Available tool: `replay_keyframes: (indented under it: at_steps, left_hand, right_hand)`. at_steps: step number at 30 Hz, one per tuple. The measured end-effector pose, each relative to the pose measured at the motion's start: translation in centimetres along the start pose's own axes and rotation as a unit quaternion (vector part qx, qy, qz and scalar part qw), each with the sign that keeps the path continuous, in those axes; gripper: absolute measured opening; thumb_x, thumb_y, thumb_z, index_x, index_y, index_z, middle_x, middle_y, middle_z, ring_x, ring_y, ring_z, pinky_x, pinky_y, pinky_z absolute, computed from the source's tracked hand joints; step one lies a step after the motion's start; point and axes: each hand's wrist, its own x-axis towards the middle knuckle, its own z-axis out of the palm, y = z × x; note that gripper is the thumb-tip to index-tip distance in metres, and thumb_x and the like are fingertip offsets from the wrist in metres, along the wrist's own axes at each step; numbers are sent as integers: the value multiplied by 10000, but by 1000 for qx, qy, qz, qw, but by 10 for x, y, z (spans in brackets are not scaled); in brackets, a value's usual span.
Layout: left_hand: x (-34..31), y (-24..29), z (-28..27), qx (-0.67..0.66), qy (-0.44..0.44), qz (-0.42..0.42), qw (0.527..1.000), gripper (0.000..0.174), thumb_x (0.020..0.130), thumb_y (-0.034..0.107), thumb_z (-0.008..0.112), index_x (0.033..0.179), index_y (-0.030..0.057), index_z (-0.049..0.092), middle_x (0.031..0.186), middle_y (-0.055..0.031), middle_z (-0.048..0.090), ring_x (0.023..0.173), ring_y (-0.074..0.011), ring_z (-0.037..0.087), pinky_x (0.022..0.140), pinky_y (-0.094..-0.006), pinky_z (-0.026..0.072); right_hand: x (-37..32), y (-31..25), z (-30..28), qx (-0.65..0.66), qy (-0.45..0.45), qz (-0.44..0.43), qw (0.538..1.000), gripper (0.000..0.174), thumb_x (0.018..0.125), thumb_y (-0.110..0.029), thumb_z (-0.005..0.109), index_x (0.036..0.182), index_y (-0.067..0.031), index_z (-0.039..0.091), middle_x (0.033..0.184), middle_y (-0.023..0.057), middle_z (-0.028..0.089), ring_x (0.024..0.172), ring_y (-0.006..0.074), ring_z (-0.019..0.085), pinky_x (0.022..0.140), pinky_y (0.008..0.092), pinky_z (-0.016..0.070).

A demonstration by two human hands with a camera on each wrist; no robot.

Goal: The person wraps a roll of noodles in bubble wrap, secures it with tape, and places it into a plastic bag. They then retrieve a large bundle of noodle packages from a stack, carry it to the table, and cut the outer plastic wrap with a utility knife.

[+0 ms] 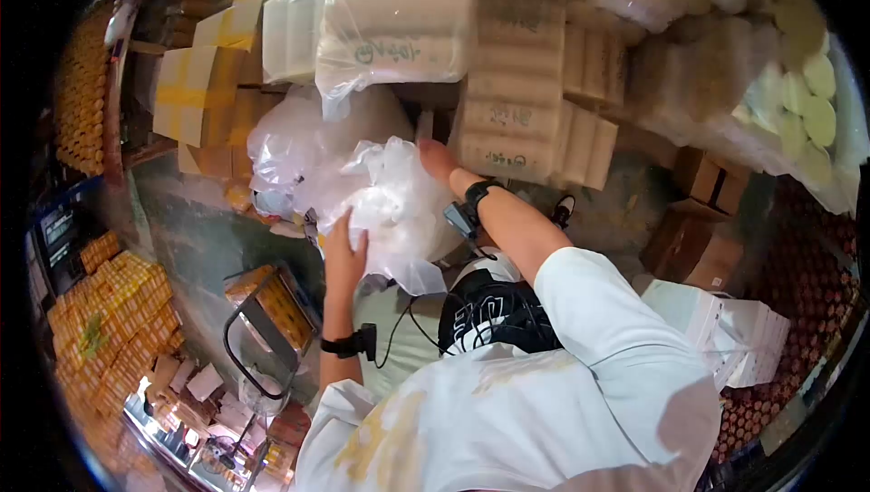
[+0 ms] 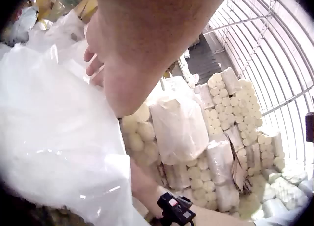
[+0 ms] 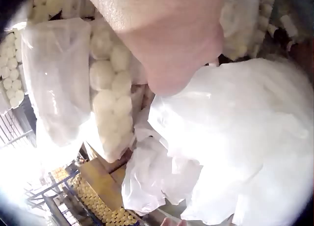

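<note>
White shirt [image 1: 507, 406] nearest; left hand [image 1: 345, 255] spread by bag [image 1: 390, 202]; right hand [image 1: 439, 162], can't tell; handwriting [image 1: 399, 51] on bundle [image 1: 403, 7] illegible.

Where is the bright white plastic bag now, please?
In the head view, the bright white plastic bag is just left of centre, between the left hand and the right hand, below the large wrapped bundle.

Can't properly read anything here tbh: dark handwritten scrawls with circled marks on the wrapped pack [image 1: 399, 7] and the brown packs [image 1: 509, 84], plus white lettering on black fabric [image 1: 467, 297], partly behind cables [image 1: 512, 311]
</note>
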Motion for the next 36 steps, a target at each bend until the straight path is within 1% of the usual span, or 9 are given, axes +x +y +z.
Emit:
replay_keyframes:
  at_steps: [5,10,13,15,20,23,29,32,36]
  left_hand:
    - [11,21,61,-28,52,42,997,299,977,271,564,1118,44,698,1042,-206,692,1011,-395,640,886,-474,487]
    - [37,1,86,11,144,-37,989,434,987,376,564,712,51,646,710,-185,650,710,-414,621,656,-521,458]
    - [47,10,54,-7,209,4,978,375,996,368,551,854,36,654,813,-205,664,770,-417,626,666,-504,470]
    - [49,11,35,9,249,18,968,333,992,335,567,948,25,679,882,-201,690,824,-398,655,716,-474,505]
    - [23,83,8,-24,230,-30,972,279,972,265,601,1035,6,687,928,-176,711,875,-328,691,784,-410,530]
    - [15,117,26,-70,204,8,976,234,964,235,614,1042,27,690,927,-158,716,864,-290,704,789,-388,536]
    - [-30,217,108,-182,-27,9,983,275,980,242,610,1182,60,652,1005,-132,717,904,-211,688,804,-351,532]
    - [-62,193,168,-285,-190,-77,936,323,978,255,616,1238,63,627,1022,-118,714,888,-209,677,798,-345,535]
    - [-128,110,231,-237,-165,-182,940,379,964,316,624,1226,42,623,1015,-125,717,876,-203,672,789,-340,537]
  right_hand:
    - [-50,51,-68,23,172,63,983,451,1026,-358,375,1101,-49,695,1111,190,696,1099,406,619,955,435,500]
    - [-193,112,-213,108,-24,124,986,359,977,-295,531,1060,29,661,965,193,697,886,327,663,787,410,521]
    - [-280,221,-238,323,-22,192,926,278,1017,-257,532,1054,-18,669,891,59,678,785,128,624,645,283,503]
    - [-346,275,-270,378,14,314,871,246,1004,-274,563,1146,-79,609,948,86,701,710,141,629,579,260,484]
    - [-487,374,-342,534,139,435,712,535,1036,-314,490,1474,-17,416,1426,173,537,1220,281,571,1039,395,462]
    - [-533,412,-367,629,219,384,640,531,1039,-311,489,1472,-14,413,1450,166,508,1247,298,550,1055,399,460]
    - [-530,388,-431,664,-4,310,681,505,1025,-398,531,1415,-88,445,1360,131,555,1160,276,589,956,438,522]
    - [-508,350,-448,640,-124,288,702,554,1030,-410,524,1468,-94,397,1428,144,499,1175,273,588,968,437,520]
    - [-473,361,-422,605,-204,291,712,595,1031,-426,521,1506,-98,378,1481,150,471,1219,271,572,999,436,504]
